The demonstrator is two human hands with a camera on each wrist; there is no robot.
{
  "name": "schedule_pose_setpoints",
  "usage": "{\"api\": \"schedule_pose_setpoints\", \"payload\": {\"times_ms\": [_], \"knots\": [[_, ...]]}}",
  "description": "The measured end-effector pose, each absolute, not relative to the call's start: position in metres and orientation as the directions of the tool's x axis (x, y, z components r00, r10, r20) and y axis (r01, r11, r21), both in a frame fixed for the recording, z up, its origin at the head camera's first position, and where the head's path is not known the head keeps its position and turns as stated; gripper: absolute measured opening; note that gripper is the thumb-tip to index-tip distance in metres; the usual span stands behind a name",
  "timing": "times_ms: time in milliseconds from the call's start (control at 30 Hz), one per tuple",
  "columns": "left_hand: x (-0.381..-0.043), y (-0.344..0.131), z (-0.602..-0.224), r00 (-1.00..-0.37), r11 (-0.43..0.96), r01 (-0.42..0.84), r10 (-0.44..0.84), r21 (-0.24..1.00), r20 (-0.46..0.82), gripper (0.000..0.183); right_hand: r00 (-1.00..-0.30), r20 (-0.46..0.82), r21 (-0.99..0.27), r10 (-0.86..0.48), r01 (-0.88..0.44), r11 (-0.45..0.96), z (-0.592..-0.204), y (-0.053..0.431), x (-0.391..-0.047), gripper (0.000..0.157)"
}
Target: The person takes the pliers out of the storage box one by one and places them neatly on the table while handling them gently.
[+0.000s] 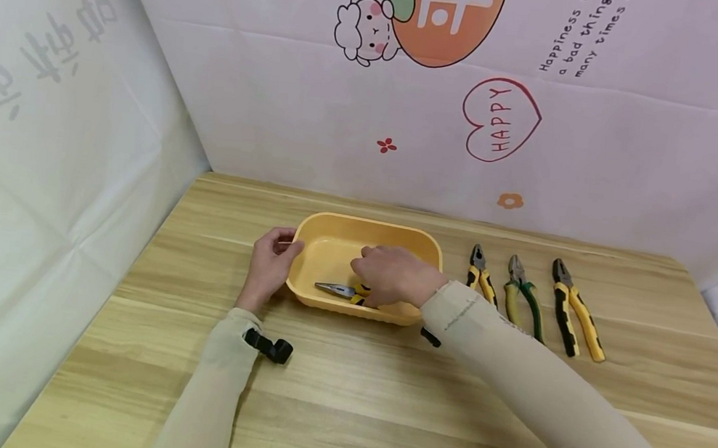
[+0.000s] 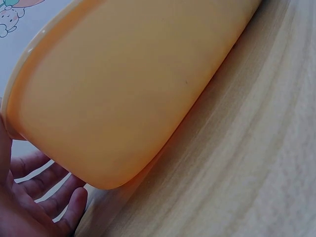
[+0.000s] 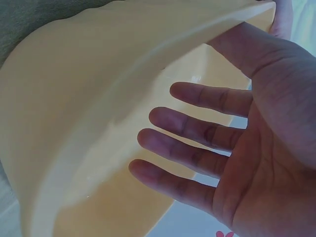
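Note:
A yellow plastic box [image 1: 330, 250] stands on the wooden table. My left hand [image 1: 271, 262] holds its left end, thumb at the rim and fingers against the outer wall; the left wrist view shows those fingers [image 2: 44, 185] bent at the box's corner. Inside the box, near its front wall, lie needle-nose pliers [image 1: 335, 289] with yellow and black handles. My right hand [image 1: 396, 275] is over them and covers part of the handles. In the right wrist view its four fingers [image 3: 192, 121] are spread and nearly straight, with the thumb tip hidden behind the rim.
To the right of the box lie combination pliers [image 1: 476, 258], green-handled diagonal cutters [image 1: 517, 270] and larger combination pliers [image 1: 575, 316], partly behind the right forearm. A printed white cloth [image 1: 317, 125] hangs behind the table, another [image 1: 58, 207] at its left.

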State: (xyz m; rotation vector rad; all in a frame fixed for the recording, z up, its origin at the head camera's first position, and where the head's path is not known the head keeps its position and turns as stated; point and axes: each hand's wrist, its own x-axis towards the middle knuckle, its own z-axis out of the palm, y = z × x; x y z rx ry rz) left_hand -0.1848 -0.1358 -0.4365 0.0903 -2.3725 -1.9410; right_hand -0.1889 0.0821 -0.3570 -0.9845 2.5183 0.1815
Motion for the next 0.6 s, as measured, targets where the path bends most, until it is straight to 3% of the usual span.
{"api": "schedule_pose_setpoints", "payload": {"times_ms": [600], "knots": [[-0.19, -0.139, -0.449, -0.994, 0.182, 0.036, -0.096, 0.983, 0.054, 0.031, -0.656, -0.441, -0.062, -0.613, -0.659, 0.75, -0.371, 0.082, -0.19, 0.016]]}}
